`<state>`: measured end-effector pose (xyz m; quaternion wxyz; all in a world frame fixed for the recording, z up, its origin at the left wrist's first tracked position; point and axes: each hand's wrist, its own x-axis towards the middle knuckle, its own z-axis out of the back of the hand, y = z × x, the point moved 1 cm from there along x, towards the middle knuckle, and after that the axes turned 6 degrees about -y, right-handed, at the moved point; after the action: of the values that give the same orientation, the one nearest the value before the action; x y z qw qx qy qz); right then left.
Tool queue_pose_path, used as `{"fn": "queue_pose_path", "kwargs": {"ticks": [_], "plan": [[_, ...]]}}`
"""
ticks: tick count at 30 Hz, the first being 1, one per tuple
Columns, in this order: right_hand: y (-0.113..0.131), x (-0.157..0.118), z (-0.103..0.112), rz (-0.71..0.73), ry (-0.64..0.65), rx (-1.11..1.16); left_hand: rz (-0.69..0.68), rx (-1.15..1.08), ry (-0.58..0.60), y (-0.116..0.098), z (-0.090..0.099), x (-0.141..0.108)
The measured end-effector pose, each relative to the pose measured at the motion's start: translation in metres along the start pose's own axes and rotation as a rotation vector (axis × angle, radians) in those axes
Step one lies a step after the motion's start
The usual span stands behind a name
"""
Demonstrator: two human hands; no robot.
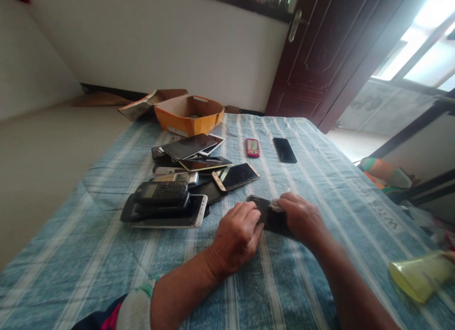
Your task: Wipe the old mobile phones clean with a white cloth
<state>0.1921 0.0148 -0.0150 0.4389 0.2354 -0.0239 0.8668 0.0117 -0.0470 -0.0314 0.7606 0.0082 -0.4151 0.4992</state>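
Observation:
A dark smartphone (pixel 263 207) lies flat on the striped blue cloth in front of me. My left hand (pixel 241 229) grips its left end, fingers closed on the edge. A small wad of whitish cloth or tissue (pixel 276 206) is pinched in my right hand (pixel 302 219) and pressed on the phone's upper face. My right hand covers part of the phone's right end. Just left of my hands, a gold-framed smartphone (pixel 237 177) leans at the edge of a heap of old phones (pixel 161 192).
Beyond the heap stands an open orange cardboard box (pixel 190 119). A pink phone (pixel 252 148) and a black smartphone (pixel 285 150) lie apart at the far side. A yellow translucent item (pixel 419 275) is at the right edge. A dark red door (pixel 313 55) stands behind.

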Motion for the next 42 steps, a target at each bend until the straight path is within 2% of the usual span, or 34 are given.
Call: {"fn": "queue_pose_path", "kwargs": {"ticks": [2,4,9,15,19,24,31,38,42], "plan": [[0.006,-0.002,-0.009,0.038,0.076,-0.050,0.057,0.118,0.003,0.001,-0.001,-0.001],[0.011,-0.002,-0.015,0.057,0.076,-0.037,0.131,0.167,0.025,0.005,-0.001,0.000],[0.023,0.006,-0.027,0.103,0.042,0.016,0.227,0.092,0.157,0.014,-0.001,0.005],[0.035,0.024,-0.040,0.172,0.048,0.110,0.287,0.016,0.157,0.024,-0.005,0.007],[0.026,0.015,-0.035,0.217,-0.008,0.191,0.301,0.022,0.165,0.027,-0.007,0.006],[0.015,0.003,-0.025,0.152,0.034,0.145,0.276,-0.007,0.189,0.027,-0.008,0.007],[0.030,0.027,-0.038,0.185,0.088,0.122,0.297,-0.052,0.216,0.033,-0.008,0.008],[0.025,0.009,-0.030,0.236,0.047,0.142,0.311,-0.038,0.214,0.034,-0.009,0.008],[0.030,0.018,-0.030,0.221,0.066,0.130,0.303,-0.054,0.204,0.034,-0.009,0.008]]}}
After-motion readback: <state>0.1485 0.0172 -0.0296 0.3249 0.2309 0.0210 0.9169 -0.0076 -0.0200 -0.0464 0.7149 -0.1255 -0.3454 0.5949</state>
